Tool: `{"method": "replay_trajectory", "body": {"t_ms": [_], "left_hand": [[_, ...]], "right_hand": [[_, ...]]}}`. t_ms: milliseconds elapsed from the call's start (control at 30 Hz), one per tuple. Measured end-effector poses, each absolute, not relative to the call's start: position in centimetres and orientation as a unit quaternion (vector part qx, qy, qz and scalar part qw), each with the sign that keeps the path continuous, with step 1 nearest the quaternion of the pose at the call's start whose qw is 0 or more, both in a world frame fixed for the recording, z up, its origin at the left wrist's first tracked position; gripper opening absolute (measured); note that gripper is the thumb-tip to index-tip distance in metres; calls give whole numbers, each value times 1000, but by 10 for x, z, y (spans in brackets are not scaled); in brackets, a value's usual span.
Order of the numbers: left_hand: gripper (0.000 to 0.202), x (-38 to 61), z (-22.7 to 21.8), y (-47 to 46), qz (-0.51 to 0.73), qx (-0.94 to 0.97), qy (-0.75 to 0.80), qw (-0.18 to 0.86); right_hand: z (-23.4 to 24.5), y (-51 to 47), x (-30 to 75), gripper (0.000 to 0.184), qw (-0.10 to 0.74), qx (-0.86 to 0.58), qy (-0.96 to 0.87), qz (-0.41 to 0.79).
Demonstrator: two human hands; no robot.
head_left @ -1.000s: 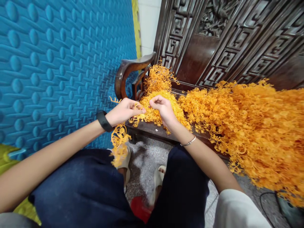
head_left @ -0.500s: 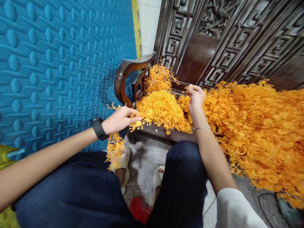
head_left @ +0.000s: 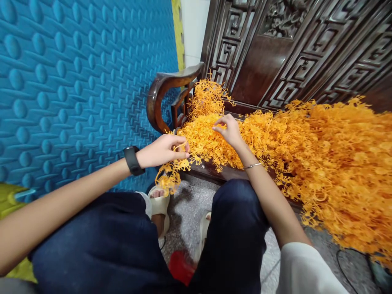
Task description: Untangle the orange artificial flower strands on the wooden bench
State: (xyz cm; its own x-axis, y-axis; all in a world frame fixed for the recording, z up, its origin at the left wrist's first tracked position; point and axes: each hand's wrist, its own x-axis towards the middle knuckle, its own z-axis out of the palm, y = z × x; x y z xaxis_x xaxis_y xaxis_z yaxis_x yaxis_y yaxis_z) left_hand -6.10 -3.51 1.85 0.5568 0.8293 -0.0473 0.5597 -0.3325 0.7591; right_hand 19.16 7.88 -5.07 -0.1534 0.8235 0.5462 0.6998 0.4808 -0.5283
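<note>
My left hand (head_left: 167,150), with a black band on the wrist, is closed around a strand of orange branching plastic pieces (head_left: 170,179). The strand dangles below the palm, over my foot. To the right, my right hand (head_left: 229,130) hovers over a yellow-orange pile of small branching pieces (head_left: 202,141). Its thumb and forefinger are drawn together; whatever lies between them blends with the pile behind. A tangled orange clump (head_left: 206,96) rests behind that pile, against the bench's armrest.
A dark carved wooden bench (head_left: 225,173) bears the piles. A much larger orange heap (head_left: 343,163) spreads along it on the right. Blue textured matting (head_left: 76,102) stands at left. A red object (head_left: 180,265) lies on the floor between my feet, and a black cable (head_left: 344,269) runs at lower right.
My right hand has moved left from the larger heap's edge to above the smaller pile, nearer my left hand. My left hand has shifted slightly right, and its dangling strand has swung right.
</note>
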Motion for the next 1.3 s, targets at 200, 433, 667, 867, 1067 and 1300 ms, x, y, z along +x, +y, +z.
{"method": "replay_trajectory", "body": {"t_ms": [200,433,667,867,1067,1300], "left_hand": [[19,-62,19,-29,238,761,458,392],[17,-59,21,-25,276,732,458,422],[17,-56,22,-23,291,729,456,420],[16,-60,16,-18,303,728,476,390],[33,-58,10,-19,322,705,509,374],[24,-53,12,-21,308,704,484,418]], "right_hand": [[-61,81,198,8,287,-533,-794,56],[-49,67,187,9,362,-501,-780,94],[-9,18,152,24,447,-322,-752,362],[-7,11,147,22,393,-296,-775,397],[-2,1,136,24,394,-297,-747,445],[-4,0,131,20,426,-300,-700,488]]}}
